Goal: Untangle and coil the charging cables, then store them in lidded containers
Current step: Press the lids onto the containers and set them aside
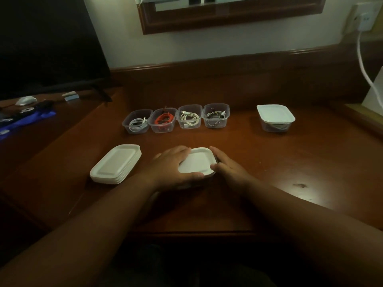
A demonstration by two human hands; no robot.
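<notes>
A white lid [198, 162] lies on a container in front of me; the tub beneath is mostly hidden. My left hand [172, 168] grips the lid's left edge, fingers over the far corner and thumb along the near rim. My right hand [227, 165] holds its right side, fingers curled round the edge. A stack of spare white lids [116, 163] sits to the left. Behind stand several open clear tubs with coiled cables: a white cable [136, 124], a red cable [163, 120], a cream cable [189, 118] and a dark cable [215, 116]. A lidded container [275, 117] stands far right.
The brown wooden desk [269, 162] has a raised back edge. A dark screen [45, 42] and small clutter with a blue cloth [27, 119] sit at the left. A white cord [364, 69] hangs from a wall socket at the right.
</notes>
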